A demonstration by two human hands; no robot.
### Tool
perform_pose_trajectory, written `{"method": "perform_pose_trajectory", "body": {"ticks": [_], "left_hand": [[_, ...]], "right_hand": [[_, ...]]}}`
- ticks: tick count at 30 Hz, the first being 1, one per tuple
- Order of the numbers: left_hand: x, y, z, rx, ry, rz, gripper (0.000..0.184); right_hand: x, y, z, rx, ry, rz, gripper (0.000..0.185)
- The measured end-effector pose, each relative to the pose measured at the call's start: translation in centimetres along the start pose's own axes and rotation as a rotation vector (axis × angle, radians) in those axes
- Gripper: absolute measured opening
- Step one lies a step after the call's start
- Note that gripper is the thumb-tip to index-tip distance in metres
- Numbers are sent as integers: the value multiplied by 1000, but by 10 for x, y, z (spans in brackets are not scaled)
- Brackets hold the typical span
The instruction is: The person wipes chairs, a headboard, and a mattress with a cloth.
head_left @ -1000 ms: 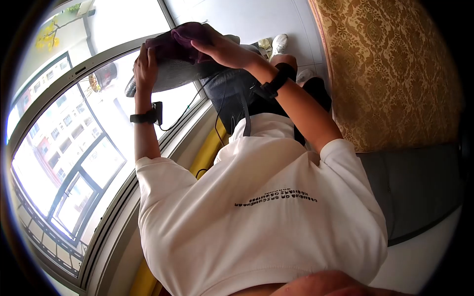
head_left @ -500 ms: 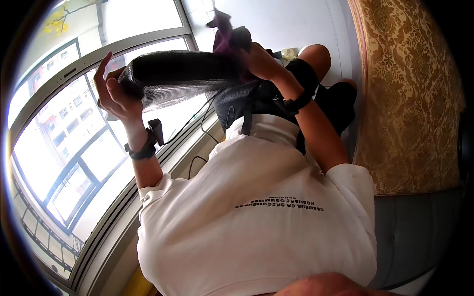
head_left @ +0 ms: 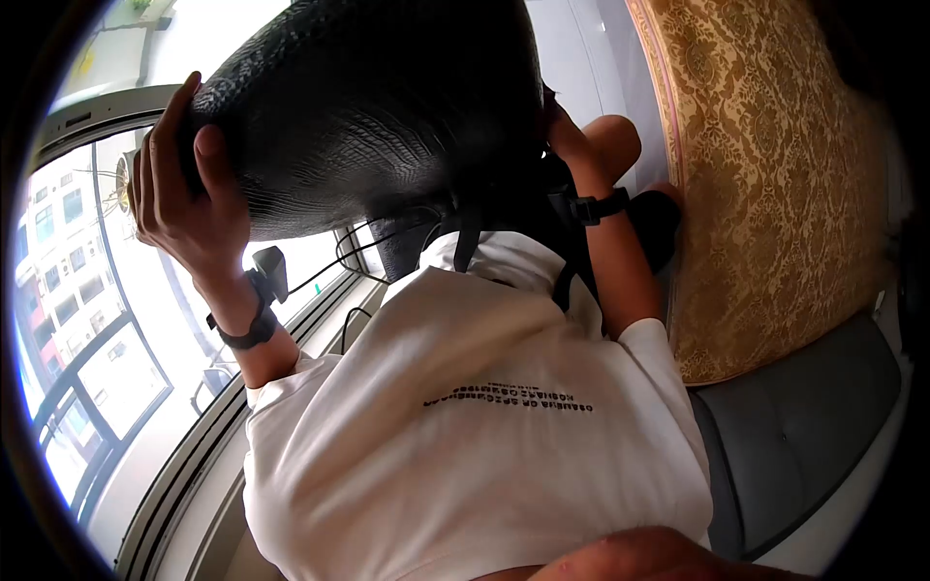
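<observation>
Head view shows the left arm bent, with the left hand (head_left: 192, 205) raised upright at the left end of a large black object (head_left: 378, 121); its back faces the camera, the fingers point upward, and the thumb stands apart from them; the right arm reaches forward, its hand (head_left: 568, 136) bent inward at the object's right edge.

The left hand clasps the end between a thumb on the near side and fingers spread along the outer edge; how tightly the right hand closes cannot be told, as its fingers go out of sight behind the object.

The black object, creased like leather, is held up between the hands, ahead of the white shirt (head_left: 465, 426) and in front of the window (head_left: 107, 252); its top is cut off by the frame; its darkest middle is hard to read; a cable (head_left: 325, 276) runs from the left wristband (head_left: 254, 324) and disappears near the object's lower edge.
</observation>
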State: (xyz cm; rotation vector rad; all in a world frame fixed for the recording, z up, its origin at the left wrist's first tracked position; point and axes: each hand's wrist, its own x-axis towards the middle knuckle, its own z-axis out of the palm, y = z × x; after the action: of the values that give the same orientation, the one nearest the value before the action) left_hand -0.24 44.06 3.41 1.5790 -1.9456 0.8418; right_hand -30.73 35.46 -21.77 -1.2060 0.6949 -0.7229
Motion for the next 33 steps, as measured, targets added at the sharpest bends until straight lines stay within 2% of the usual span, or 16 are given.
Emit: {"method": "perform_pose_trajectory", "body": {"ticks": [1,3,5,9,11,15,17,19,21,24,26,27,28,29,30,33], "left_hand": [[-11,-19,-6,63,0,2,38],[-34,-30,-15,138,-10,-107,43],[-41,-32,-17,111,11,-179,42],[-40,-28,-23,103,-16,-194,39],[-36,-24,-22,115,-19,-182,37],[-35,-23,-26,77,2,-200,34],[-36,-25,-24,97,3,-191,33],[-34,-22,-24,113,15,-185,32],[-31,-20,-23,127,22,-185,31],[-35,-26,-20,184,78,-135,28],[-36,-28,-17,194,115,-110,28],[-36,-29,-17,188,110,-120,29],[-38,-30,-15,191,100,-124,29],[-39,-31,-13,184,127,-112,29],[-39,-33,-11,178,154,-93,29],[-39,-36,-4,190,218,-81,29]], "right_hand": [[1,6,-2,165,-61,-177,34],[4,-33,-5,306,-96,-390,43],[5,-83,15,227,-82,-494,49],[-6,-121,25,134,-47,-504,66],[-7,-133,24,-41,52,-402,86],[-25,-130,19,-471,231,-30,69],[-24,-129,17,-520,227,59,62],[-39,-104,9,-952,176,255,62],[-44,-23,-31,-954,298,84,52],[-37,18,-46,-68,399,-33,66],[-25,-100,12,-600,98,-407,79],[-16,-117,20,-512,108,-482,82],[-12,-153,35,-380,57,-472,96],[1,-166,38,-380,44,-654,96],[8,-177,45,-346,60,-772,87],[31,-173,43,-402,171,-837,69]]}}
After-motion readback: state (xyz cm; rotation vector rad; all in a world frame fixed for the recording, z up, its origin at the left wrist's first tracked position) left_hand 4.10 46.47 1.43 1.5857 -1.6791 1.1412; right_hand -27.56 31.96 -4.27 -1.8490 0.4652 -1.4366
